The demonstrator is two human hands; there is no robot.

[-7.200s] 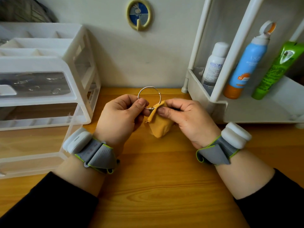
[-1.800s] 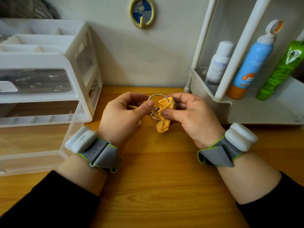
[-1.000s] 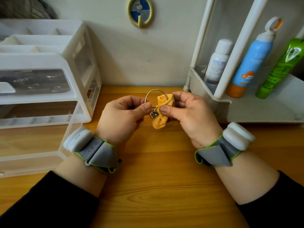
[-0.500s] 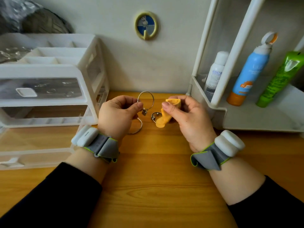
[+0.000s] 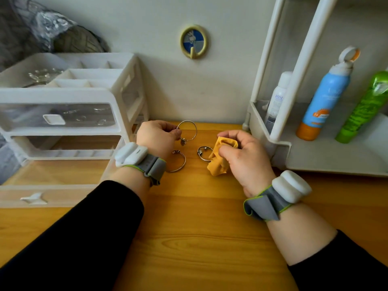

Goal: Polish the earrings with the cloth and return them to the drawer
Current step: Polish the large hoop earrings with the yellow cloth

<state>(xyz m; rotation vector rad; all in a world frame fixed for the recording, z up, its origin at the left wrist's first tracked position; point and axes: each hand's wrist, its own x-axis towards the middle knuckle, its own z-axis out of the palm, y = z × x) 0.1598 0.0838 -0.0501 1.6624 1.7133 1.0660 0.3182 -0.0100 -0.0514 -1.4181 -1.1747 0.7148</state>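
My left hand (image 5: 156, 136) pinches a large silver hoop earring (image 5: 194, 130) and holds it upright above the wooden table. My right hand (image 5: 243, 158) grips a crumpled yellow cloth (image 5: 219, 162), a little apart from that hoop. Two more silver hoops lie on the table: one (image 5: 180, 162) just right of my left wrist, a smaller one (image 5: 202, 153) partly under the cloth. The white drawer unit (image 5: 123, 97) stands at the left, with a clear drawer (image 5: 48, 196) pulled out at its bottom.
A white rack (image 5: 270, 135) at the right holds a white bottle (image 5: 277, 97), a blue spray can (image 5: 325, 95) and a green tube (image 5: 365, 108). A round yellow hook (image 5: 194, 42) hangs on the wall. Wooden table (image 5: 199, 227) stretches toward me.
My hands have drawn apart: the cloth came off the hoop, and my left hand carried the hoop a little left. The view has tilted and shifted.
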